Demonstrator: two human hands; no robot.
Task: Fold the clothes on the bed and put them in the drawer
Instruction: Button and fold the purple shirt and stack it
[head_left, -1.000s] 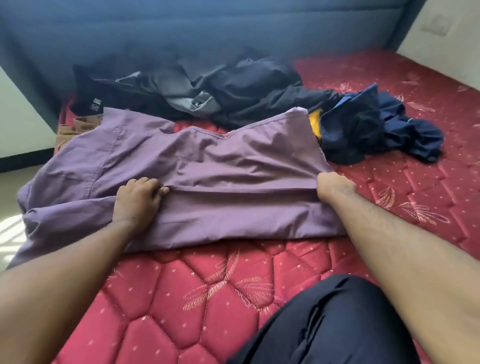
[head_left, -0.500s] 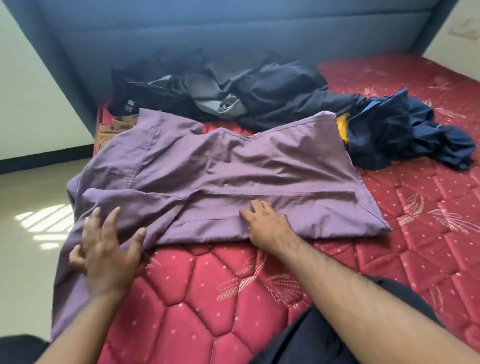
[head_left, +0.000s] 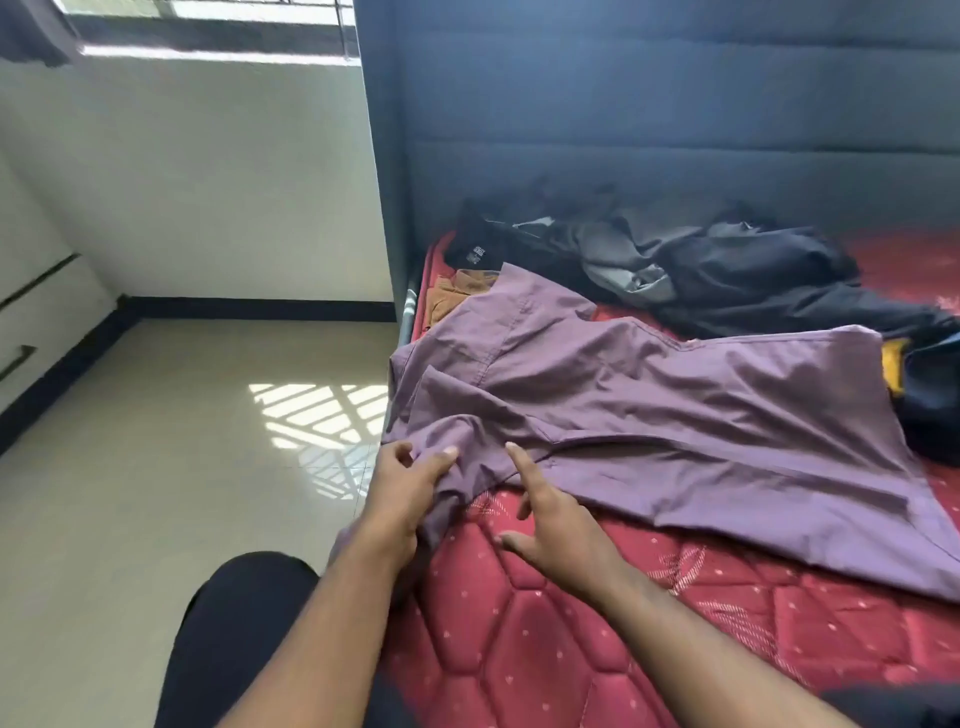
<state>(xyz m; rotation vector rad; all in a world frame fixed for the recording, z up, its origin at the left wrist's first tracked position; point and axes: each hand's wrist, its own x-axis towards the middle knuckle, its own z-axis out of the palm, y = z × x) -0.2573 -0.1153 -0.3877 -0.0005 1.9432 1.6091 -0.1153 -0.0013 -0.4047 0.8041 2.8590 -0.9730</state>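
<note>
My left hand (head_left: 402, 491) pinches the near corner of a purple shirt (head_left: 675, 431) spread across the red quilted mattress (head_left: 545, 639), its sleeve end drooping over the bed's edge. My right hand (head_left: 553, 525) hovers just beside it, fingers splayed, the forefinger touching the cloth. Behind the shirt lies a heap of dark clothes (head_left: 727, 275) against the blue padded headboard (head_left: 649, 130), with a brown garment (head_left: 457, 296) at the mattress corner and a yellow one (head_left: 892, 364) peeking out at right. Sunlight stripes the tiled floor (head_left: 156, 493).
</note>
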